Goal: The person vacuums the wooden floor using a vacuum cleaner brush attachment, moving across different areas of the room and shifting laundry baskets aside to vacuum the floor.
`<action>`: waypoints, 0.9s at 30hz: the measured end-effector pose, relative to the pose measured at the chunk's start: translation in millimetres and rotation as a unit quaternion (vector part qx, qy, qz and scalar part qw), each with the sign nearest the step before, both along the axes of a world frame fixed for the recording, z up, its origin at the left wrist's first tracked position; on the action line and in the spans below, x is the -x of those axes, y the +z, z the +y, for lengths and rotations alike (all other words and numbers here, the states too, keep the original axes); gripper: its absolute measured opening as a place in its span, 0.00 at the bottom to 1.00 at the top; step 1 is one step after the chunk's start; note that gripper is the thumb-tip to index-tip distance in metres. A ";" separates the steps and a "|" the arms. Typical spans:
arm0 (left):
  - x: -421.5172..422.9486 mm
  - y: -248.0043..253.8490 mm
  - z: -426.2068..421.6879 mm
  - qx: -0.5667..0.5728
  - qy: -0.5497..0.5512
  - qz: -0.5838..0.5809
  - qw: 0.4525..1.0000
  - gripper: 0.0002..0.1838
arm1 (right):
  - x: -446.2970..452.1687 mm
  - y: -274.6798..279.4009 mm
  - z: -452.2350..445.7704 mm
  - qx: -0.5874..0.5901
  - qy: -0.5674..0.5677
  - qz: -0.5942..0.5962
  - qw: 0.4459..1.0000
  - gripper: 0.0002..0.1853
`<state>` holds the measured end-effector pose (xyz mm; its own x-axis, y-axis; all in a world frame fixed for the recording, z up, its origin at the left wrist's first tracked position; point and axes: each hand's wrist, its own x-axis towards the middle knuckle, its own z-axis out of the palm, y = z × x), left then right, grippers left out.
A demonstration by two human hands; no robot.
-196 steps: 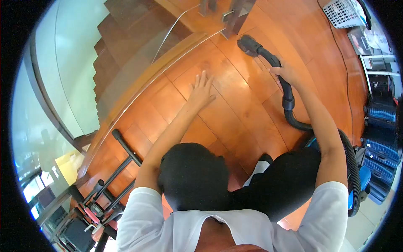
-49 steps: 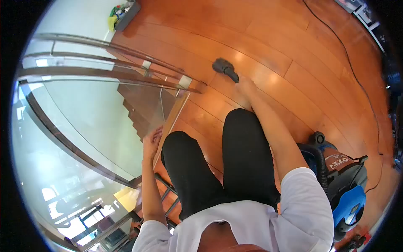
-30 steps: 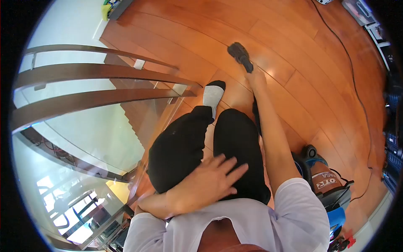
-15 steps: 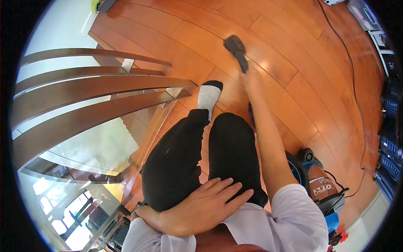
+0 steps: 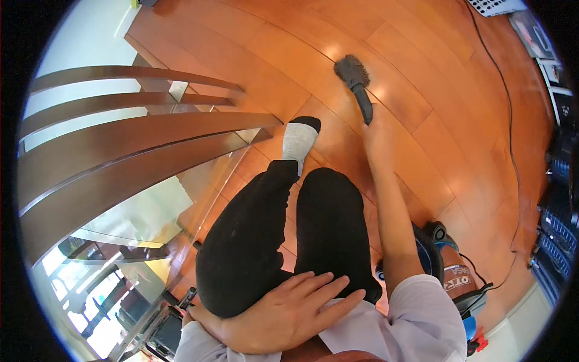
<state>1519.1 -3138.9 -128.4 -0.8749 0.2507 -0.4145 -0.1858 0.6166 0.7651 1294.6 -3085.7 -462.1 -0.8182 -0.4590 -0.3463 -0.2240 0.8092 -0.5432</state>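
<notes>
My right hand [image 5: 379, 136], at the end of an outstretched arm, is closed round the handle of a black brush [image 5: 352, 72]. The brush has a wide head with dark bristles, held over the wooden floor ahead of my knees. Its exact height above the boards I cannot tell. My left hand [image 5: 301, 311] lies palm down across my lap, fingers stretched out and slightly apart, with nothing in it. Below are my black trousers [image 5: 332, 223] and one foot in a grey and black sock [image 5: 300, 142].
Dark wooden slats [image 5: 151, 136] rise on my left, with a glass panel beneath. At my right side stands a vacuum cleaner [image 5: 455, 268] with a brownish body. A thin black cable [image 5: 509, 127] runs along the floor towards dark blue items [image 5: 558, 241] by the right wall.
My right hand has moved the brush a little to the right and back towards me. Its bristles now show more clearly. My left hand stays on my lap.
</notes>
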 end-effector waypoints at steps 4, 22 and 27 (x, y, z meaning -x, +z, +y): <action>2.6 -0.6 2.2 0.003 -0.037 0.001 0.999 0.29 | 8.9 7.7 -41.5 0.046 -0.015 -0.009 0.999 0.22; -0.2 -4.7 -15.3 -0.038 -0.030 0.045 0.998 0.35 | 18.0 -19.3 -127.0 0.083 0.203 -0.132 0.967 0.26; -6.3 -3.5 -13.8 -0.139 0.065 0.015 0.988 0.27 | -9.1 -33.7 -279.5 0.108 0.222 0.059 0.967 0.18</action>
<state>1525.4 -3152.7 -131.9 -0.9183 0.2359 -0.3180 -0.2234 0.3544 0.9080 1303.6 -3365.2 -495.8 -0.5527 -0.8248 -0.1192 -0.5938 0.4902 -0.6381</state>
